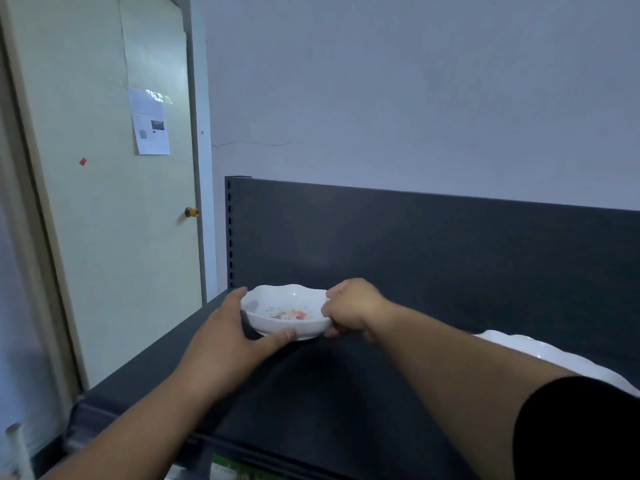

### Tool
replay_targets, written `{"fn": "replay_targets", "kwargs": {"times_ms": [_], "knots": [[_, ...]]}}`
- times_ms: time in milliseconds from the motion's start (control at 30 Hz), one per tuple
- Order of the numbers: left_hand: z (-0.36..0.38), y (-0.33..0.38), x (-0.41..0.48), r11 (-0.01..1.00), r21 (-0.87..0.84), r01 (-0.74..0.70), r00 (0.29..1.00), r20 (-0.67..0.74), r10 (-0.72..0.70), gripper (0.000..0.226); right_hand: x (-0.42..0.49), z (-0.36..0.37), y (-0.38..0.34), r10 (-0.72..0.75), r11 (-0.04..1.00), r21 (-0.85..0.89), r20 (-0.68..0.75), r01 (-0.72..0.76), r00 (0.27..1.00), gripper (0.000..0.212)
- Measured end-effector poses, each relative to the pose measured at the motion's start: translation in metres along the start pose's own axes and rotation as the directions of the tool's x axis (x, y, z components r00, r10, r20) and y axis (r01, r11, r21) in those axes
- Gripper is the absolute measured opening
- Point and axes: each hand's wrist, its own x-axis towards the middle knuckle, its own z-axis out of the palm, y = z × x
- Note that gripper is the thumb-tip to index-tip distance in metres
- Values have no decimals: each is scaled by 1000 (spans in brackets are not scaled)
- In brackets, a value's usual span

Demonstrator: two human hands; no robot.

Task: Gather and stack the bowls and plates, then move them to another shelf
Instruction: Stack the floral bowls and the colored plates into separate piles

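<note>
White and scallop-edged, the bowl (287,311) has a small flower print inside and sits between our two hands at the far left of the dark grey shelf (346,393), close to its back panel (450,254). Its foot is at the shelf surface, but we cannot tell whether it rests there or is just lifted.

Our left hand (225,334) cups the bowl's left side. The thumb lies along the near wall, low down, and the fingers curve round the far left rim. Our right hand (353,310) grips the right rim with curled fingers, knuckles up, and some fingertips tuck under the bowl's right edge. Both hands are clamped on the bowl from opposite sides.

Well apart to the right, a white plate (554,355) with a wavy rim lies on the same shelf, partly hidden behind our right forearm and its black sleeve (581,427).

Left of the shelf stands a pale door (104,254) with a brass knob (191,212) and a printed paper (150,123) stuck to it. Above the back panel rises a grey wall (415,81).
</note>
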Motion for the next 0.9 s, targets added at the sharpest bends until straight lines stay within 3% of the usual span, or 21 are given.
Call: {"fn": "replay_targets", "kwargs": {"times_ms": [267,467,700,900], "knots": [[15,77,-27,977,-85,-197,977,-99,189,96,-62,-101,8,-5,984,180,-45,13,999,22],[45,144,-67,943,-134,-304,953,-60,298,95,-106,-178,52,7,971,239,-92,16,996,25],[87,196,-117,925,-161,-343,938,-2,347,94,-154,-235,105,26,973,230,-74,-8,997,4],[113,209,-146,941,-123,-316,946,38,323,98,-168,-247,136,26,988,152,-28,-21,999,7]]}}
